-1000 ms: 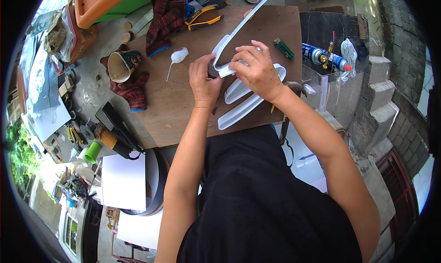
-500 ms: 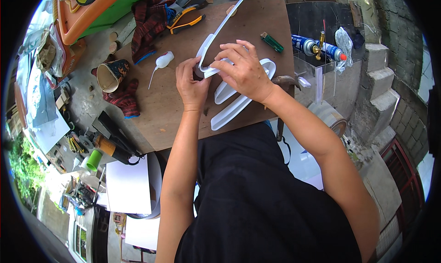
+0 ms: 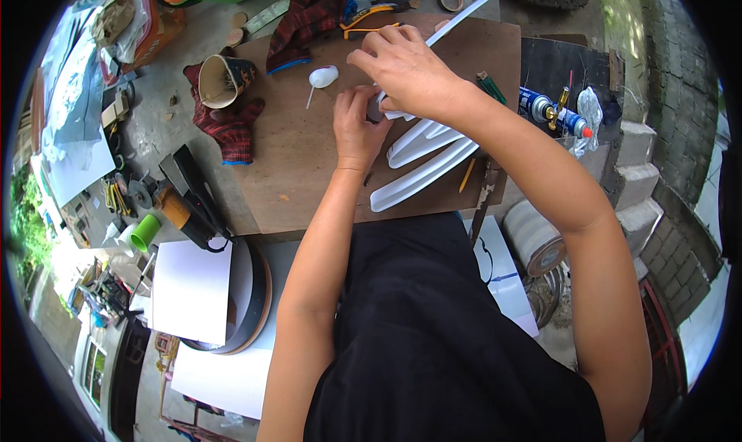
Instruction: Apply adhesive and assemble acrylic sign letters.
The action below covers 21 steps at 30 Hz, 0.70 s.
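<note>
My left hand (image 3: 360,127) pinches the bent end of a long white channel-shaped strip (image 3: 465,14), thumb and fingers closed round it. A small dark rounded patch shows between that thumb and fingers; I cannot make it out. Over the strip arches my right hand (image 3: 411,67), fingers raised and apart, its thumb low against the strip by the bend. Part of the strip is hidden under this hand, and its free end slants up and right. Curved white channel pieces (image 3: 425,173) lie on the brown board (image 3: 301,198) below my hands. Left of them rests a small white bottle with a thin nozzle (image 3: 323,76).
Yellow-handled pliers (image 3: 375,12), red-black gloves (image 3: 309,28) and a paper cup (image 3: 219,83) lie to the left and behind. A green lighter (image 3: 491,88), pencil (image 3: 467,175), clamp (image 3: 485,195) and blue gas canisters (image 3: 535,103) are on the right.
My right hand has let its pinch go and risen up and left over the strip. My left hand keeps its hold at the bend. The whole view has shifted, and a pencil now shows.
</note>
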Tool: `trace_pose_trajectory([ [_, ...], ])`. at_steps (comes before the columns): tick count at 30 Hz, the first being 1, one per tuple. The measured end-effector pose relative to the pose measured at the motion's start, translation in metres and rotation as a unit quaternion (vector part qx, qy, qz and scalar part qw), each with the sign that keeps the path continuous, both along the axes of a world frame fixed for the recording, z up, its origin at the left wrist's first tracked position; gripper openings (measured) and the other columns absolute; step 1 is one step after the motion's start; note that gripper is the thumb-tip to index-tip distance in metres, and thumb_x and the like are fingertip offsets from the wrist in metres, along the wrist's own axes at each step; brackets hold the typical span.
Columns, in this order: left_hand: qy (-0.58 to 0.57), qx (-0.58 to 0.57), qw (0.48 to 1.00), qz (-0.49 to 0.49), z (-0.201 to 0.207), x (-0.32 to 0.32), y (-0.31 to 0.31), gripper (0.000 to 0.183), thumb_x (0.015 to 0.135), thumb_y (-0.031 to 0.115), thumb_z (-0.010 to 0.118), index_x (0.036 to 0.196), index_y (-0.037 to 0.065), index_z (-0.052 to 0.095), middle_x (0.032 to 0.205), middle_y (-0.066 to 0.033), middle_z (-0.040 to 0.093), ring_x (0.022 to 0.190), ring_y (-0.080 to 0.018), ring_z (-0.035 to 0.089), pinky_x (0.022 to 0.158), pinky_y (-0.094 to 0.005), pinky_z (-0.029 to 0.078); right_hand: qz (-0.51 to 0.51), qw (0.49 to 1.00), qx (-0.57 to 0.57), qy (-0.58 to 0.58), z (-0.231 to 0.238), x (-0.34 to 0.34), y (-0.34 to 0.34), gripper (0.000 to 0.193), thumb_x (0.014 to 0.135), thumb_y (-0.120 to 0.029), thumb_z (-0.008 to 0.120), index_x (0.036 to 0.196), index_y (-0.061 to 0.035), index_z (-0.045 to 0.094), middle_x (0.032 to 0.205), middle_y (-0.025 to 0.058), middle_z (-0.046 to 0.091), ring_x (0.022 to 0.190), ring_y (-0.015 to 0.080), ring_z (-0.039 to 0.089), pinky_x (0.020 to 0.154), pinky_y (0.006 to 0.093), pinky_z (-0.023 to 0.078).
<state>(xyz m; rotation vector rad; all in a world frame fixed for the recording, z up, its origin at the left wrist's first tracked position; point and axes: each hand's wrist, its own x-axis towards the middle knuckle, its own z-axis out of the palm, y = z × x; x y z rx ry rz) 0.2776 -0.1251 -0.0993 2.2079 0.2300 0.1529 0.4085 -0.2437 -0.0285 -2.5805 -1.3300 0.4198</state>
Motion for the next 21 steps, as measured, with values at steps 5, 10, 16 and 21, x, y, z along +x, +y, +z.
trace_pose_trajectory([
  [5, 0.002, -0.038, 0.999, 0.007, -0.001, -0.001, -0.001, 0.047, 0.064, 0.002, 0.083, 0.109, 0.009, 0.07, 0.108, -0.0089, 0.067, 0.102, -0.0342, 0.062, 0.091, -0.0456, 0.051, 0.011, 0.998, -0.039, 0.057, -0.001, 0.009, 0.006, 0.074, 0.061, -0.024, 0.096, 0.126, -0.0096, 0.065, 0.122, 0.0122, 0.065, 0.123, 0.0341, 0.059, 0.105, 0.0524, 0.042],
  [10, -0.002, -0.048, 0.999, 0.002, 0.002, -0.001, 0.0, 0.045, 0.065, 0.001, 0.082, 0.108, 0.009, 0.071, 0.106, -0.0083, 0.067, 0.102, -0.0332, 0.062, 0.091, -0.0449, 0.051, 0.012, 0.996, -0.042, 0.078, -0.003, 0.01, 0.005, 0.076, 0.06, -0.024, 0.096, 0.128, -0.0102, 0.064, 0.121, 0.0112, 0.066, 0.123, 0.034, 0.06, 0.105, 0.0525, 0.042],
  [16, -0.012, -0.059, 0.998, 0.007, 0.003, -0.001, -0.001, 0.041, 0.067, 0.001, 0.08, 0.106, 0.008, 0.071, 0.105, -0.0088, 0.066, 0.101, -0.0333, 0.062, 0.09, -0.0446, 0.051, -0.003, 0.995, -0.056, 0.081, -0.001, 0.009, 0.005, 0.077, 0.061, -0.023, 0.096, 0.13, -0.0109, 0.064, 0.122, 0.0109, 0.066, 0.125, 0.0337, 0.059, 0.107, 0.0526, 0.041],
  [21, -0.012, -0.059, 0.998, -0.001, 0.002, -0.001, -0.001, 0.042, 0.067, 0.001, 0.08, 0.107, 0.009, 0.071, 0.106, -0.0081, 0.067, 0.102, -0.0325, 0.062, 0.091, -0.0442, 0.05, -0.03, 0.995, -0.056, 0.08, -0.001, 0.005, 0.004, 0.078, 0.061, -0.023, 0.096, 0.13, -0.0108, 0.063, 0.122, 0.0106, 0.066, 0.126, 0.0334, 0.058, 0.107, 0.0534, 0.04],
])
